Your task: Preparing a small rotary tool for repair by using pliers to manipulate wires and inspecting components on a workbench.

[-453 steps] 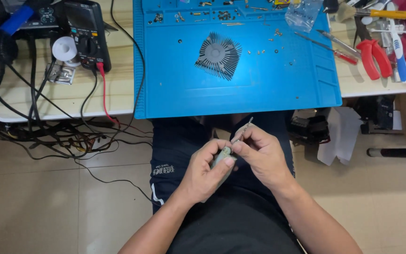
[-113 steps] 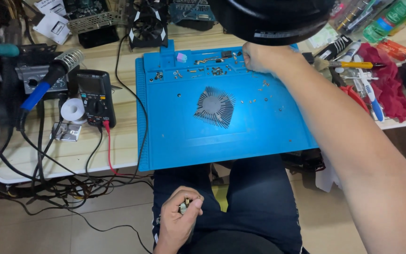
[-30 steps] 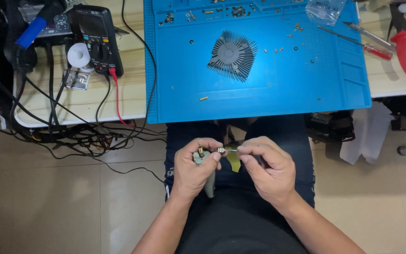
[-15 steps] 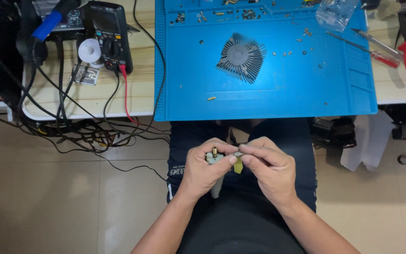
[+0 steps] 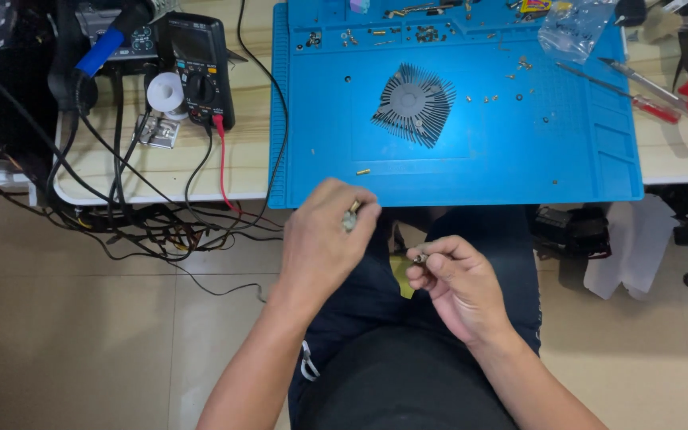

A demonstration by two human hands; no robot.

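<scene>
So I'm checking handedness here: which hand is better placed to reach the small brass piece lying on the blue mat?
Probably the left hand: it sits by the blue mat's near edge, just below the brass piece. The right hand is over the lap.

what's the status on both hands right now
Left hand closed on a small grey tool near the blue mat edge. Right hand pinches a tiny metal part over the lap. Nothing between them.

A moment ago both hands were close together over the lap, holding one small tool between them. Now they are apart. The left hand [image 5: 324, 235] is up by the edge of the blue mat [image 5: 455, 171], closed around a small metal piece [image 5: 350, 219]. The right hand [image 5: 455, 283] sits lower over the lap, pinching a tiny bit [image 5: 420, 258] in its fingertips.
</scene>
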